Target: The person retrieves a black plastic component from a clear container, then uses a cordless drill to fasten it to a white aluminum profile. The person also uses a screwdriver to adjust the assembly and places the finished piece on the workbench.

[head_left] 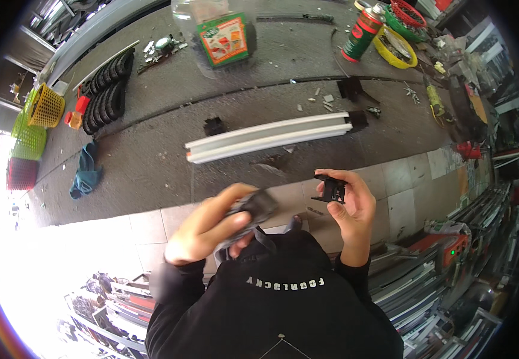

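Note:
My right hand [357,210] holds a small black plastic bracket [333,189] between thumb and fingers, its prongs pointing left. My left hand [204,227] is closed round a dark, blocky object [258,206], smeared by motion; its kind does not show. Both hands are raised in front of my body, apart from each other, on the near side of the workbench [151,161]. Beyond them a white slotted profile bar [271,136] lies on the bench, tilted slightly up to the right. A black piece [358,121] sits at its right end, and another black piece [214,125] lies behind its left part.
Farther back stand a clear plastic jar [196,36] and a red-and-green spray can [364,33]. Ribbed black parts [107,107] and a blue cloth [86,172] lie left. At right are a yellow basket [394,48] and a yellow-green-handled tool [434,99]. Racks of profiles [421,287] stand lower right.

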Motion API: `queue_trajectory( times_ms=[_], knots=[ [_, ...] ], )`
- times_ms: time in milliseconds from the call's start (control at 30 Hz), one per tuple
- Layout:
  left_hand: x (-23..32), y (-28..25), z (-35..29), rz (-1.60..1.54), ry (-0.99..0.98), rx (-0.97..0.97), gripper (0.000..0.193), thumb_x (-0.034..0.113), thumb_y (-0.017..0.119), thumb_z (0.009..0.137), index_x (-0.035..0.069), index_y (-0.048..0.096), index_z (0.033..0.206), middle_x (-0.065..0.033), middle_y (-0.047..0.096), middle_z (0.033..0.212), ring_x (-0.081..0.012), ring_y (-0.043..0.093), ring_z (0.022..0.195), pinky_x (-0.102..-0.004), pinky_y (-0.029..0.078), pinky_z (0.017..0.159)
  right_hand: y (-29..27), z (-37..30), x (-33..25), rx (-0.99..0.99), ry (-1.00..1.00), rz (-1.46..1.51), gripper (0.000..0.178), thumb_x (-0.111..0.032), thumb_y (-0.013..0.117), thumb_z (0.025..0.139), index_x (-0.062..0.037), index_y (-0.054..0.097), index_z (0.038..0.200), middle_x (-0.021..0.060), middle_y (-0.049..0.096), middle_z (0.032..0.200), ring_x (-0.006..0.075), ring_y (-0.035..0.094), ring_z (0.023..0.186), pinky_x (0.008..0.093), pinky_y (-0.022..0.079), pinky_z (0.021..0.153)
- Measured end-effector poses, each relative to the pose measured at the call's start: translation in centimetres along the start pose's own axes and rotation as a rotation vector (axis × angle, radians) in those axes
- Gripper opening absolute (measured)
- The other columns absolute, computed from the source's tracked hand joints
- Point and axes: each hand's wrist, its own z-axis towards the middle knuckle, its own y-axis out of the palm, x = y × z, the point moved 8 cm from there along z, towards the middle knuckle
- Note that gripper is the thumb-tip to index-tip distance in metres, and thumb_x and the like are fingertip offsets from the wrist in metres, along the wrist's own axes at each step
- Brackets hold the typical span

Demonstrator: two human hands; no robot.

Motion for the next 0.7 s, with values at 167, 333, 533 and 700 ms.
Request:
queue_trajectory(
  times_ms=[167,333,533,700],
  knots=[
    [-2.7,11.2,6.1,0.058,-0.082,-0.206,0.038,0.031,0.049,0.108,0.004,0.054,0.135,-0.0010,0.058,0.068,-0.0084,0.055,0.055,-0.0237,0.043,0.052,-6.0,-3.9,-2.9,-0.034,-0.027,-0.082,0.046,-0.015,0.078,0.088,0.0048,0.058,0.124,0.0255,0.063,0.126,0.0290,0.066,0.110,0.0407,0.052,0.098],
    [-4.6,17.3,7.3,0.115,-0.042,-0.228,0.039,0.034,0.049,0.108,0.005,0.055,0.134,-0.0002,0.058,0.067,-0.0076,0.054,0.055,-0.0235,0.042,0.051,-11.7,-6.8,-5.1,-0.093,-0.066,-0.068,0.043,-0.012,0.077,0.089,0.0056,0.057,0.122,0.0247,0.064,0.125,0.0294,0.066,0.111,0.0408,0.053,0.099],
    [-6.2,21.7,8.3,0.146,0.014,-0.188,0.039,0.035,0.049,0.108,0.004,0.055,0.132,-0.0012,0.057,0.064,-0.0089,0.056,0.053,-0.0246,0.043,0.050,-15.2,-8.7,-5.8,-0.132,-0.019,-0.026,0.044,-0.016,0.076,0.090,0.0063,0.057,0.122,0.0245,0.065,0.122,0.0294,0.066,0.111,0.0412,0.053,0.098],
    [-6.4,23.2,8.3,0.247,0.053,-0.159,0.040,0.034,0.048,0.108,0.003,0.057,0.131,-0.0022,0.056,0.060,-0.0106,0.058,0.051,-0.0257,0.045,0.049,-16.1,-9.6,-5.9,-0.148,0.026,-0.068,0.044,-0.012,0.075,0.090,0.0078,0.057,0.124,0.0223,0.066,0.121,0.0257,0.067,0.110,0.0378,0.052,0.099]
  ],
)
